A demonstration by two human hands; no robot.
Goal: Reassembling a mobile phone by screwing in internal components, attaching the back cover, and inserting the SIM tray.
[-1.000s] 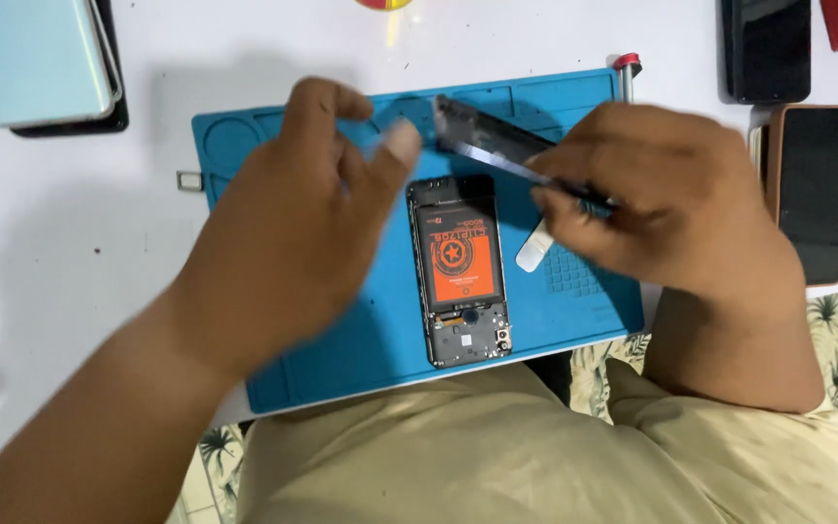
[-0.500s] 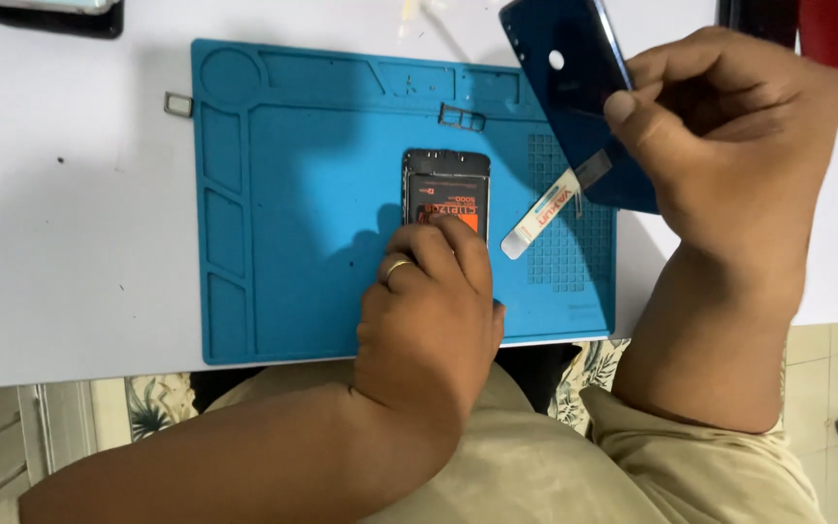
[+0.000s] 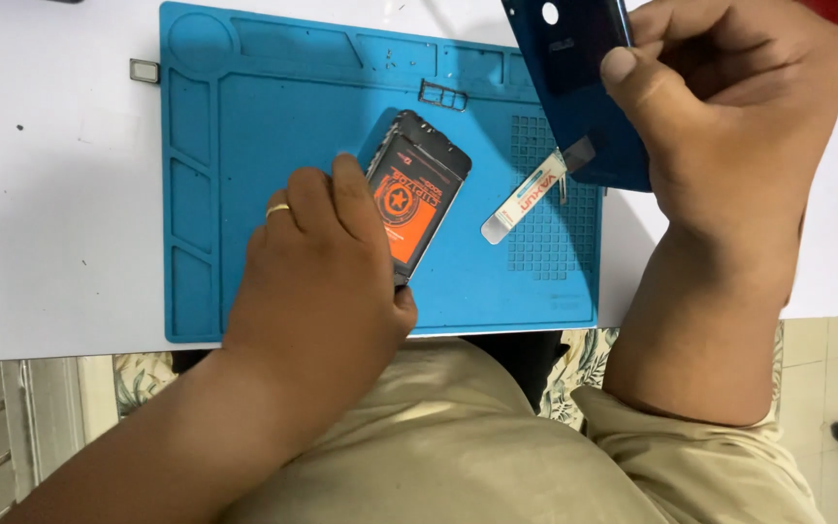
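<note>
I am gripping the opened phone (image 3: 417, 199) with my left hand (image 3: 317, 277), fingers closing over its lower end and a ring (image 3: 278, 209) showing on one finger. The phone is lying tilted on the blue work mat (image 3: 244, 146), back side up, its orange and black battery label exposed, its top end pointing up and to the right.

My right hand (image 3: 729, 126) is closing around the dark blue back cover (image 3: 579, 82), pinching it with the thumb across its face and holding it raised at the mat's upper right corner. A round camera opening is showing near the cover's top. The cover is well apart from the phone.

Between the two hands, a thin white and blue pry tool (image 3: 524, 197) is lying slanted on the mat's gridded patch (image 3: 545, 243), its upper end reaching just under the lower edge of the cover; I cannot tell whether they are touching.

A small metal card tray (image 3: 443, 95) is resting on the mat just above the phone. Another small square piece (image 3: 145, 70) is sitting on the white surface (image 3: 50, 194), just beside the mat's upper left corner. The mat is lying flat on that surface, its near edge close to my lap.
</note>
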